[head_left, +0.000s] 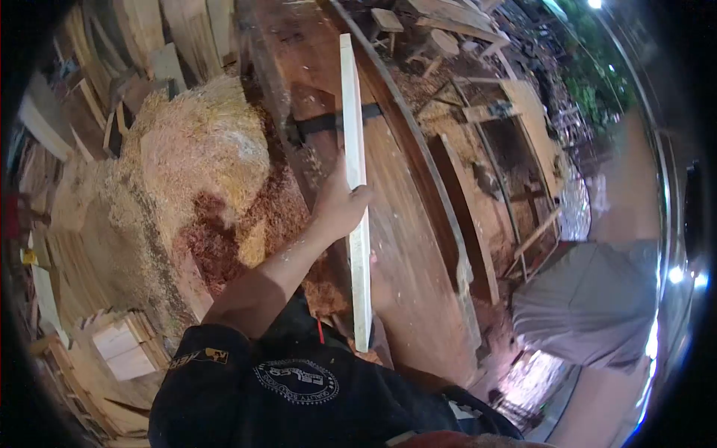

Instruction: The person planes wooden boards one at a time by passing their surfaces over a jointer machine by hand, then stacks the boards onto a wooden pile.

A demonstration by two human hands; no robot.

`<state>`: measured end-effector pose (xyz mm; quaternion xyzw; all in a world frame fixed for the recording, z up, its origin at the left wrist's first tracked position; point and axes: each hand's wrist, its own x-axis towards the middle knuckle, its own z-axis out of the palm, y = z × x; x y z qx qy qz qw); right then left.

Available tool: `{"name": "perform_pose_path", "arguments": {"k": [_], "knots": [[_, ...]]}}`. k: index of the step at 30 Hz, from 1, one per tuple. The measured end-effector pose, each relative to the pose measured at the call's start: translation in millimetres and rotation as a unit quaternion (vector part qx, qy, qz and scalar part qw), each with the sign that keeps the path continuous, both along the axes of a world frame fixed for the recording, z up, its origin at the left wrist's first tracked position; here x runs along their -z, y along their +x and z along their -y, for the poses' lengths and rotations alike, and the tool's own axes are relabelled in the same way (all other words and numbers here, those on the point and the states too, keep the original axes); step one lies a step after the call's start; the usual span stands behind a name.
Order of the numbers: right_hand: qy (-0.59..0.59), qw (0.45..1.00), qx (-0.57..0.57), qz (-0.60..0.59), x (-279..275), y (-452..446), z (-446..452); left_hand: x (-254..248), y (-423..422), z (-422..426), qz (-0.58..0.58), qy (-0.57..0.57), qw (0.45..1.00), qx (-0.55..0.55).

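Note:
A long, pale wooden strip (360, 254) stretches lengthwise through the middle of the head view, its far end over a dark band on the reddish-brown wooden slab (418, 246). My left hand (343, 207) is closed around the strip near its middle, thumb across its face. On the strip's other side, lower down, part of my right hand (379, 278) shows beside the edge. The strip and blur hide most of its fingers, so their grip is unclear. The strip's near end lies close to my dark shirt.
A large heap of wood shavings (205, 149) lies left of the slab. Boards (142, 30) lean at the upper left, and cut blocks (125, 349) lie lower left. To the right are a wooden frame (485, 142), a stool (442, 45) and a grey cover (586, 306).

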<state>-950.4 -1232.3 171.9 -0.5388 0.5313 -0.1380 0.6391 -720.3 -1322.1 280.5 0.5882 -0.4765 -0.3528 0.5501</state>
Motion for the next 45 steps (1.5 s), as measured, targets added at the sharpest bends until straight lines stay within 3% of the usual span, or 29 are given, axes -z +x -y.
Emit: {"name": "perform_pose_path", "arguments": {"k": [1,4,7,10,12,15,18,19,21,22,23,25,26,28,29,32,35,40,43,45], "knots": [[0.019,0.999,0.009,0.026,3,-9,-17,-13,-16,-13,0.029,0.060,0.997,0.025],[0.073,0.990,0.055,0.109,14,-53,-64,-44,-72,-53,0.044,0.070,0.994,0.070],[0.112,0.967,0.121,0.197,29,-103,-99,-49,-124,-75,0.117,-0.011,0.989,0.085],[0.145,0.927,0.190,0.288,48,-146,-139,-97,-158,-98,0.153,0.100,0.968,0.170],[0.132,0.909,0.226,0.323,51,-159,-150,-92,-183,-104,0.151,0.054,0.975,0.153],[0.086,0.945,0.277,0.147,9,-150,-167,-89,-207,-118,0.175,-0.038,0.970,0.165],[0.075,0.915,0.387,0.084,-59,-130,-173,-106,-217,-127,0.134,-0.041,0.966,0.219],[-0.012,0.937,0.346,0.046,-61,-136,-171,-101,-220,-124,0.085,-0.072,0.965,0.239],[-0.055,0.962,0.266,0.010,-72,-160,-158,-106,-212,-124,0.012,-0.092,0.945,0.314],[-0.096,0.954,0.281,0.052,-75,-179,-143,-110,-209,-124,-0.022,-0.102,0.928,0.357],[-0.137,0.940,0.299,0.092,-78,-194,-129,-111,-207,-127,-0.052,-0.079,0.919,0.383],[-0.145,0.850,0.464,0.203,-114,-210,-109,-120,-207,-141,-0.005,-0.037,0.896,0.442],[-0.133,0.840,0.461,0.251,-123,-233,-102,-124,-210,-149,0.018,-0.016,0.883,0.469],[-0.196,0.778,0.478,0.356,-108,-261,-103,-130,-219,-166,0.175,-0.051,0.831,0.526],[-0.171,0.738,0.484,0.438,-104,-266,-114,-130,-222,-174,0.249,-0.068,0.795,0.548],[-0.217,0.719,0.374,0.544,-58,-283,-154,-98,-226,-196,0.272,-0.217,0.738,0.578],[-0.255,0.664,0.455,0.536,-51,-267,-192,-63,-221,-207,0.354,-0.273,0.660,0.605],[-0.272,0.652,0.485,0.515,-51,-265,-234,10,-217,-213,0.377,-0.333,0.575,0.646],[-0.280,0.658,0.498,0.491,-56,-264,-254,31,-218,-216,0.361,-0.329,0.557,0.672],[-0.286,0.664,0.506,0.470,-62,-260,-264,48,-218,-218,0.334,-0.334,0.575,0.668]]}}
